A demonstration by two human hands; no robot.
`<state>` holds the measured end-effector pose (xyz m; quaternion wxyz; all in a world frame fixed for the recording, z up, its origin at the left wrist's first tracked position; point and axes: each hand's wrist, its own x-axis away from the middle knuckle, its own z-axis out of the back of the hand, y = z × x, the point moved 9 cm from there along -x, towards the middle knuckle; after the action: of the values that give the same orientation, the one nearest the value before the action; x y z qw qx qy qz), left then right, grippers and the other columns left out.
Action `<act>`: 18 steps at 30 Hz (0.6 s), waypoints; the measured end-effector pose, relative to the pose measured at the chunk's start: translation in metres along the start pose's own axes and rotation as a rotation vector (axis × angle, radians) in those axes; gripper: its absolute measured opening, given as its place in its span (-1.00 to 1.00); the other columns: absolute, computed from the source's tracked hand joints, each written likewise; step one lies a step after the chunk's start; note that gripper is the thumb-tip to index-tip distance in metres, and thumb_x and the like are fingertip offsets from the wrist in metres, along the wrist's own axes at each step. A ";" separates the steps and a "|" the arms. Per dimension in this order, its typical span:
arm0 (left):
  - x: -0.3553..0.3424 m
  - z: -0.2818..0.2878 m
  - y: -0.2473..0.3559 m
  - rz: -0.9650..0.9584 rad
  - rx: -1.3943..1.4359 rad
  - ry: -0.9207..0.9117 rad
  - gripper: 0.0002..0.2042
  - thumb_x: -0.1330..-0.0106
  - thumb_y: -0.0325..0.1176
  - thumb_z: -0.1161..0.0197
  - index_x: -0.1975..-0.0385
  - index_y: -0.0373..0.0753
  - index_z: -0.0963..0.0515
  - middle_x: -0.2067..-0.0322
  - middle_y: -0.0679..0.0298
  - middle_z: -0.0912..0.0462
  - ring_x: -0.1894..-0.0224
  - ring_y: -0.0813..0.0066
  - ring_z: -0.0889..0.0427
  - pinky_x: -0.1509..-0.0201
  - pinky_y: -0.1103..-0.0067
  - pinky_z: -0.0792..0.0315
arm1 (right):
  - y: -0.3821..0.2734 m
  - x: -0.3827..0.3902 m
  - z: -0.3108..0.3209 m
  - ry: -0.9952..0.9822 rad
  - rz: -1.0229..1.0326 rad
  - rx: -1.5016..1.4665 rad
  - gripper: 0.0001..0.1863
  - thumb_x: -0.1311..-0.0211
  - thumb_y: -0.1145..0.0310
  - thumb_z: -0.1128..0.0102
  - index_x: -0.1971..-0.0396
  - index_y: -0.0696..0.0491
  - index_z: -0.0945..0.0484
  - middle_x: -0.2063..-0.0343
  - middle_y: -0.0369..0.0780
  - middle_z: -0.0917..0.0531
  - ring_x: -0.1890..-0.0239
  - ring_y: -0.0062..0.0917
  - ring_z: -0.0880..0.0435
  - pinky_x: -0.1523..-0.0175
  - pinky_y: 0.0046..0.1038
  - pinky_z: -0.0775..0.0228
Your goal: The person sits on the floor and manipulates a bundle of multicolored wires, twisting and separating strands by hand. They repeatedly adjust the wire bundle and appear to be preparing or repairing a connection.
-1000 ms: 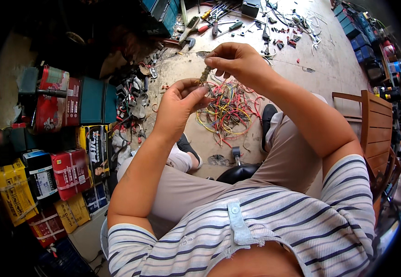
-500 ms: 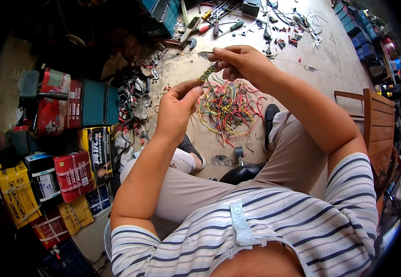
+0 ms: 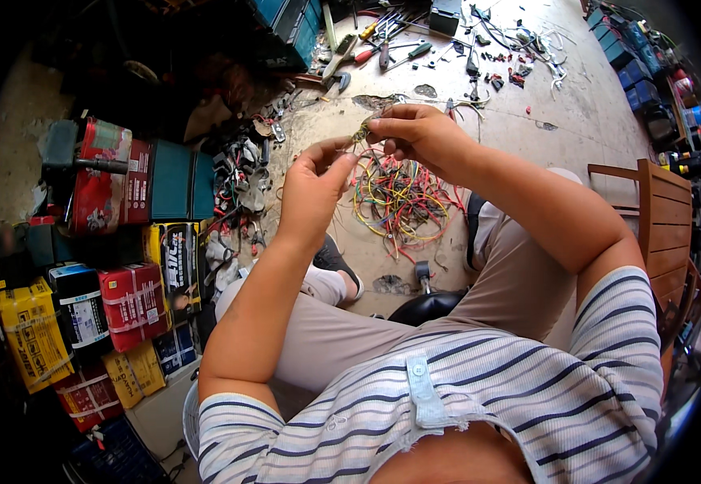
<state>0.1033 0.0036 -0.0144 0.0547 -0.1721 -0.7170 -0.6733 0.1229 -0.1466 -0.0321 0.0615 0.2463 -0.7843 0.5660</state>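
In front of me, a short twisted bundle of greenish-yellow wires (image 3: 361, 133) is held in both hands. My left hand (image 3: 316, 179) grips its lower end between thumb and fingers, with thin strands hanging below. My right hand (image 3: 424, 135) pinches the upper end from the right, thumb over index finger. Just beyond the hands, on the floor between my feet, lies a loose tangled pile of red, yellow and dark wires (image 3: 403, 202). Part of the bundle is hidden by my fingers.
Stacked boxes and batteries (image 3: 133, 306) line the left, with scrap parts (image 3: 241, 181) beside them. Screwdrivers (image 3: 382, 56) and loose bits are scattered beyond. A wooden chair (image 3: 661, 226) and batteries (image 3: 632, 73) stand at the right. A black seat (image 3: 423, 310) is between my legs.
My right hand has moved down, closer to my left hand, and less of the bundle shows between them. The view has shifted slightly.
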 end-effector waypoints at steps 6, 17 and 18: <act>0.019 -0.016 0.048 -0.513 -0.517 0.097 -0.68 -0.07 -0.55 -0.28 0.14 -0.16 -0.47 0.19 0.26 -0.47 0.44 0.59 -0.56 0.46 0.69 -0.41 | 0.009 0.004 0.002 0.034 -0.078 -0.126 -0.77 -0.21 0.31 -0.17 0.24 0.16 -0.55 0.33 -0.27 -0.65 0.49 -0.79 -0.49 0.41 -0.77 -0.37; 0.026 -0.025 0.060 -0.699 -0.719 0.125 -0.81 -0.07 -0.55 -0.30 0.31 -0.20 -0.54 0.28 0.27 -0.50 0.45 0.52 -0.59 0.47 0.64 -0.46 | 0.013 0.014 -0.006 0.030 -0.140 -0.168 -0.80 -0.25 0.33 -0.14 0.23 0.13 -0.54 0.39 -0.33 -0.63 0.54 -0.81 -0.46 0.43 -0.79 -0.37; 0.026 -0.025 0.060 -0.697 -0.715 0.125 -0.81 -0.07 -0.54 -0.31 0.31 -0.20 -0.54 0.27 0.27 -0.50 0.45 0.52 -0.59 0.47 0.64 -0.46 | 0.013 0.015 -0.006 0.027 -0.144 -0.177 -0.80 -0.25 0.33 -0.14 0.23 0.13 -0.54 0.39 -0.33 -0.63 0.54 -0.81 -0.46 0.43 -0.79 -0.37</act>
<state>0.0940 -0.0146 0.0529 -0.1927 0.1103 -0.4516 -0.8642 0.1030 -0.1425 -0.0355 0.1342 0.2880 -0.8106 0.4919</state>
